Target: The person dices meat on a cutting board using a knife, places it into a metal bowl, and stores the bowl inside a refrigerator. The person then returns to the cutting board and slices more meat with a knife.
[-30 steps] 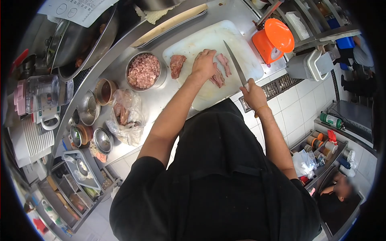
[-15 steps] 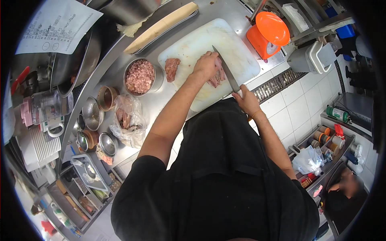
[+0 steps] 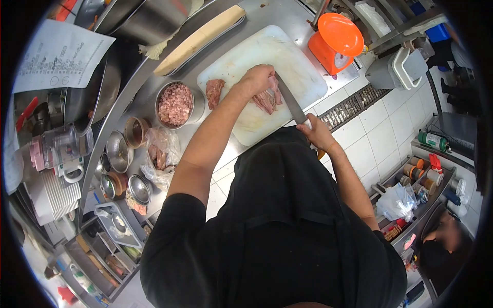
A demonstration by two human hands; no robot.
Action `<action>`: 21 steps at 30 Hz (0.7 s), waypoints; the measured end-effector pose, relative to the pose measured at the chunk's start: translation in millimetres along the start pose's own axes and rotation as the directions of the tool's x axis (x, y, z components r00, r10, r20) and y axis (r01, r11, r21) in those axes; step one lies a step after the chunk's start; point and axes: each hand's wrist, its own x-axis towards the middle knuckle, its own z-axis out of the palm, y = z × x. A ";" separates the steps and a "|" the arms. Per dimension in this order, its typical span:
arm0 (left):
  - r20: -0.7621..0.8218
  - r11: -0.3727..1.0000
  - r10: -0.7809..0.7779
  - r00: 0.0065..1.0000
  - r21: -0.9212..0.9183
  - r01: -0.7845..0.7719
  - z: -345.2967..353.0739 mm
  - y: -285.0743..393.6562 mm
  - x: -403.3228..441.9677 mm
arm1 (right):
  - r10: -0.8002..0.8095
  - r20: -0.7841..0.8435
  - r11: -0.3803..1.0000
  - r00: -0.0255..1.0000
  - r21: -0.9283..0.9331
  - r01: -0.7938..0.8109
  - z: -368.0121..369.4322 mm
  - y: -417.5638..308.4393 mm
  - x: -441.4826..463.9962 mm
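My right hand is closed round the handle of a long kitchen knife, whose blade runs along the right side of a piece of raw meat. My left hand has its fingers bent down on the far end of that meat, close to the knife tip; the fingertips are partly hidden. Both rest over a white cutting board. A second, smaller chunk of meat lies at the board's left edge, beside my left forearm.
Left of the board stands a metal pot of diced meat, with a plastic bag of meat and several bowls nearer me. An orange scale is at the back right. A long tray lies behind the board. Another person sits at lower right.
The knife has drawn back toward me, its tip now beside my left fingers instead of beyond them. My left hand has shifted slightly, and more of the meat shows. The whole view moved a little.
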 end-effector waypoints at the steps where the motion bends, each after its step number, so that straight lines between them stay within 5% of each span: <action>1: -0.008 1.000 -0.004 1.000 -0.018 0.004 1.6 0.6 0.3 | 0.010 0.024 0.999 1.000 0.052 -0.011 2.0 2.4 -0.2; 11: -0.033 0.998 0.019 0.999 -0.054 -0.020 2.3 5.3 5.4 | -0.030 0.029 0.987 0.999 0.156 0.025 -3.8 -2.5 -2.5; 14: -0.158 0.991 0.067 0.985 -0.105 -0.084 6.0 18.8 4.8 | -0.178 -0.119 0.984 0.977 -0.030 0.175 -9.8 19.9 6.8; 15: -0.207 0.988 0.056 0.977 -0.131 -0.084 10.7 22.7 6.1 | 0.023 -0.055 0.999 0.998 -0.031 -0.025 -28.2 -14.1 -6.4; 16: -0.255 0.984 0.044 0.966 -0.158 -0.086 14.3 26.8 6.4 | -0.052 -0.125 0.992 0.991 -0.123 0.036 -31.4 -16.8 -6.7; 18: -0.317 0.996 0.053 0.947 -0.057 -0.075 20.5 27.5 5.6 | -0.243 -0.237 0.909 0.941 -0.394 0.136 -29.3 -12.0 1.3; 21: -0.367 0.994 0.103 0.925 0.083 -0.078 26.2 16.3 -0.5 | -0.183 -0.194 0.897 0.964 -0.435 0.083 -28.4 -24.8 2.0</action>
